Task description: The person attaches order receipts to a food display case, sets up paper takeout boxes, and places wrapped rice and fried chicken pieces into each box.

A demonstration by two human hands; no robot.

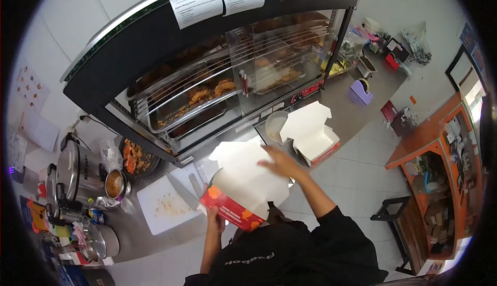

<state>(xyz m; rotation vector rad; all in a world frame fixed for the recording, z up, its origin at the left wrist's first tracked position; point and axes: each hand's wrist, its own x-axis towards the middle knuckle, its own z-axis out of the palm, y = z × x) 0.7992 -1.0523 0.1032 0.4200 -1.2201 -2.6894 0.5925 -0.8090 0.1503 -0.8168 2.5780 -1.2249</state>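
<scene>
My left hand (215, 219) grips the lower left side of a red cardboard takeaway box (232, 207), its fingers partly hidden. The box is tilted, and its white flaps (240, 164) are unfolded. Across the upper right of the white card lies my right hand (282, 162), fingers stretched out against it. A second takeaway box (313, 143) stands open on the counter to the right, white inside and red along its lower edge. Left of the held box, a large knife (181, 190) lies on a white cutting board (160, 211) with crumbs on it.
A heated display cabinet (243, 112) with trays of fried food stands behind the counter. A pale round bowl (277, 126) is beside the open box. Pots (106, 240) and a bowl of sauce (115, 184) crowd the left. A purple tape dispenser (361, 93) sits at the right.
</scene>
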